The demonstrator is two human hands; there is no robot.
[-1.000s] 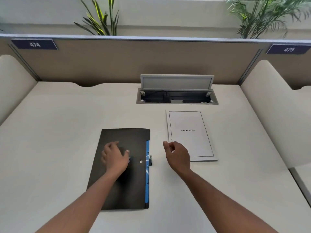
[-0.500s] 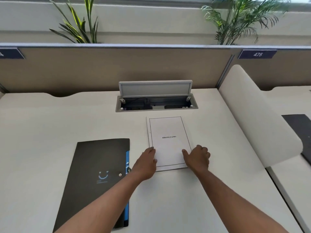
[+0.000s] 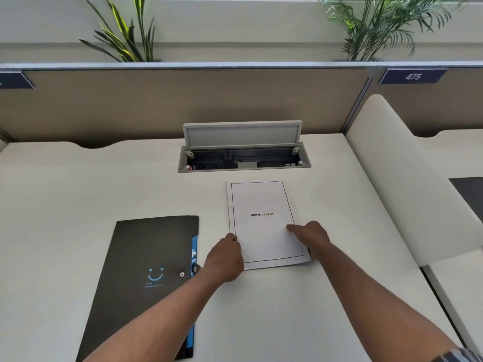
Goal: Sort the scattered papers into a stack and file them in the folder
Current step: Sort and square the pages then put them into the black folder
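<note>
A white paper stack, its top sheet printed "BIBLIOGRAPHY" inside a thin black border, lies flat on a pale desk. Just beyond the stack sits an open cable hatch with its lid raised. The left hand rests at the stack's near-left edge, fingers curled toward the paper; whether they pinch it cannot be told, since the fingertips are hidden. The right hand lies on the stack's right side, one finger stretched flat onto the page (the others are tucked out of sight). To the left of the stack, apart from it, lies a closed black folder with a blue smile logo; the left forearm covers part of it and its near end is cut off.
</note>
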